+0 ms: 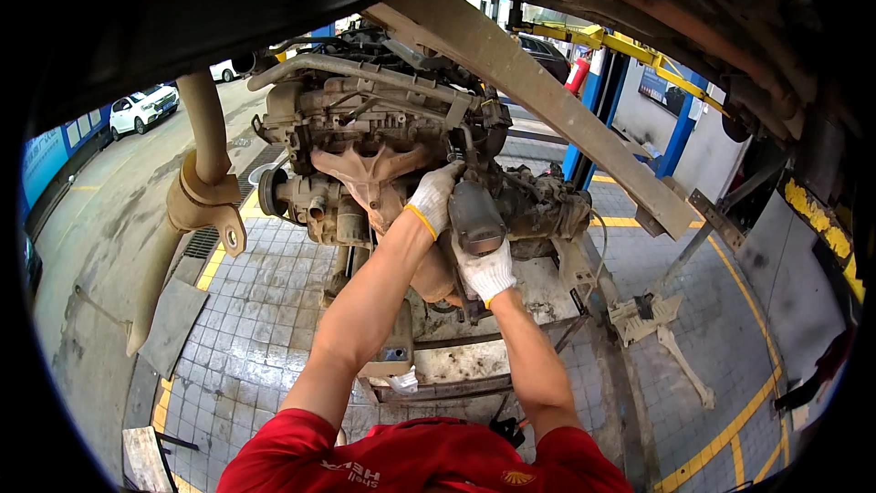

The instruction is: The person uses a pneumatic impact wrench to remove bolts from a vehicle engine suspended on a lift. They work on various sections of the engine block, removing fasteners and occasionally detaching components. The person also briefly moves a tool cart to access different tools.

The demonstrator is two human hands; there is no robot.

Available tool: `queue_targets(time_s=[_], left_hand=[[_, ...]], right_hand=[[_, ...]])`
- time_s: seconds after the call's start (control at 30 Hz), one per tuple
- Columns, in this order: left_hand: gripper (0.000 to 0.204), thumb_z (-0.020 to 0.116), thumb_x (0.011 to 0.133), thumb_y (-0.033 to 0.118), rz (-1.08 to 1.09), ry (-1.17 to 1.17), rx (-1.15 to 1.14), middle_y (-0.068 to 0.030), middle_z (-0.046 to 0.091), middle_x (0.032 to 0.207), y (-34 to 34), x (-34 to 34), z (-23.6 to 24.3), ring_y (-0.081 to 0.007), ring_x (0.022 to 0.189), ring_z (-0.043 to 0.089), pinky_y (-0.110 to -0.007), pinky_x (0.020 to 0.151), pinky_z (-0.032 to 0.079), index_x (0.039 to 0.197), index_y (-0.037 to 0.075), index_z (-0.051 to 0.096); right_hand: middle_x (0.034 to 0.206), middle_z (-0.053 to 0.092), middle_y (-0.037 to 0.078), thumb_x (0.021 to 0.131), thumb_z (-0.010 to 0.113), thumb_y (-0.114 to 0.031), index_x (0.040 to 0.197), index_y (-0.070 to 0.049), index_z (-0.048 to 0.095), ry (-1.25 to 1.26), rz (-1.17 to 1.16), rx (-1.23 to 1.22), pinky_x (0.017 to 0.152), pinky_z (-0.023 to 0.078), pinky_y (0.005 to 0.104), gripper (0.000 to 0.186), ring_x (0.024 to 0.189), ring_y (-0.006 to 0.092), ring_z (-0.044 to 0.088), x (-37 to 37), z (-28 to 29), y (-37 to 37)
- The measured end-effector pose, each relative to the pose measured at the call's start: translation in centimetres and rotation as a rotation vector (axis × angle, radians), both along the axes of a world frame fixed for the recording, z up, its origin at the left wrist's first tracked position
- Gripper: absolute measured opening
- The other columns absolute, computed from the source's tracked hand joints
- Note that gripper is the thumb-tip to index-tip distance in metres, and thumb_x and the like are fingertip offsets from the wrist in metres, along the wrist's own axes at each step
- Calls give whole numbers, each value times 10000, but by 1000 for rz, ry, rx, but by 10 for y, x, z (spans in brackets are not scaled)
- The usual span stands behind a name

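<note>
In white knitted gloves with yellow cuffs, both my hands work at an engine (365,114) in front of me. My right hand (489,272) is closed round the grip of a dark grey cordless impact wrench (476,212), whose nose points away from me into the engine. Beside the tool's front end is my left hand (434,194), fingers curled together near a thin metal shaft. What those fingers hold is hidden. A rusty brown exhaust manifold (370,169) lies just left of that hand, and its pipe runs down beneath my left forearm.
The engine rests on a dirty metal stand (456,362). Overhead, a metal beam (538,96) slants down to the right. A thick brown pipe (205,137) hangs at the left. Blue lift posts (598,119) stand behind, and a jack-like metal part (650,315) is right.
</note>
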State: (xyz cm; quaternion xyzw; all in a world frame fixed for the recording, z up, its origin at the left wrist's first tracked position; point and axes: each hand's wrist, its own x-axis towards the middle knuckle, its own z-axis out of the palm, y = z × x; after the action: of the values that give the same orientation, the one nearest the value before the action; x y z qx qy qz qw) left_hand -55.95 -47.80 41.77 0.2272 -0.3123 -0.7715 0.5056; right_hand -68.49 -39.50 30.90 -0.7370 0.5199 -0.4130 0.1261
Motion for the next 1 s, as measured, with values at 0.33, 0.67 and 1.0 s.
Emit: queue_targets(time_s=[0.33,0.67,1.0], left_hand=[[217,539,1031,219,84,-32,-8,-62,674,784,-11,-4,-2,-207,633,628,-360,578,531,986,59,678],[197,535,1059,212,68,92,-3,-72,650,788,3,7,4,-169,600,600,-310,530,533,989,49,619],[282,408,1073,178,12,35,-14,-127,693,817,-66,-3,-1,-241,624,659,-352,563,596,1023,24,640]], right_hand=[[1394,606,119,1004,584,-348,1382,-68,521,-665,199,98,1092,421,407,475,1279,299,545,16,8,9],[1301,664,147,960,535,-472,1275,-111,628,144,-131,58,991,477,421,488,1215,306,609,10,-2,3],[1459,554,129,1007,537,-255,1429,-27,470,-294,106,222,1070,463,430,484,1278,299,564,-15,-38,-19]])
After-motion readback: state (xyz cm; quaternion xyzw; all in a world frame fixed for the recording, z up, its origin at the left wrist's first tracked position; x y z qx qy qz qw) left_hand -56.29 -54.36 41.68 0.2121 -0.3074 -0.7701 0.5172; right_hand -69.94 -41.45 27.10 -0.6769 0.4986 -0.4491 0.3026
